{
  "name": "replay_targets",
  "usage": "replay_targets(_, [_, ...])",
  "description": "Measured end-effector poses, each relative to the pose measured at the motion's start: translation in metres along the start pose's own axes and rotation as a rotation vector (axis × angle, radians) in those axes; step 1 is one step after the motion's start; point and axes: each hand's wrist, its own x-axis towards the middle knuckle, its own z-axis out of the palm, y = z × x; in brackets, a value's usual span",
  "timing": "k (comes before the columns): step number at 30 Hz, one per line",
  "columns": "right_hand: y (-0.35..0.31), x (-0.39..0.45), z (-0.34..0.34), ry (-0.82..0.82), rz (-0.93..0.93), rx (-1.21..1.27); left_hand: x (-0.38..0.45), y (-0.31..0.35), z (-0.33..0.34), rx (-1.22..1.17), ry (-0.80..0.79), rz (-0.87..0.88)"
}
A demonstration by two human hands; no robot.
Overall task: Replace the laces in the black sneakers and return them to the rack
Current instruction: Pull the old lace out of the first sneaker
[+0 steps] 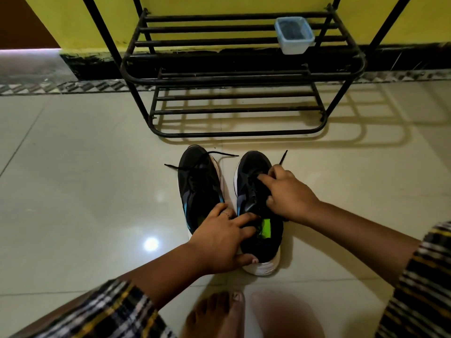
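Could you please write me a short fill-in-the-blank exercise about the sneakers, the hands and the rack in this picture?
1. Both black sneakers stand on the tiled ____.
2. The right hand pinches the black lace of the ____ sneaker.
3. The pale blue plastic tub sits on the black metal rack's ____ shelf.
4. The left hand steadies that sneaker near its ____.

Missing words: floor; right-hand; upper; heel

Glossy pale floor tiles (85, 167) mirror a bright spot of light. The black rack (244, 58) looks like painted metal tubing, slightly scuffed. On it sits a translucent plastic tub (294, 37). Two black sneakers (199, 186) have matt cloth uppers, smooth white soles and woven laces (225, 154). Checked cloth sleeves (109, 311) look soft.
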Motion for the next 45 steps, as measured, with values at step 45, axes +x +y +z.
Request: replay_targets(45, [0.001,-0.011,-0.015,0.068,0.370,1.224,0.000,-0.001,0.003,0.012,-0.031,0.042])
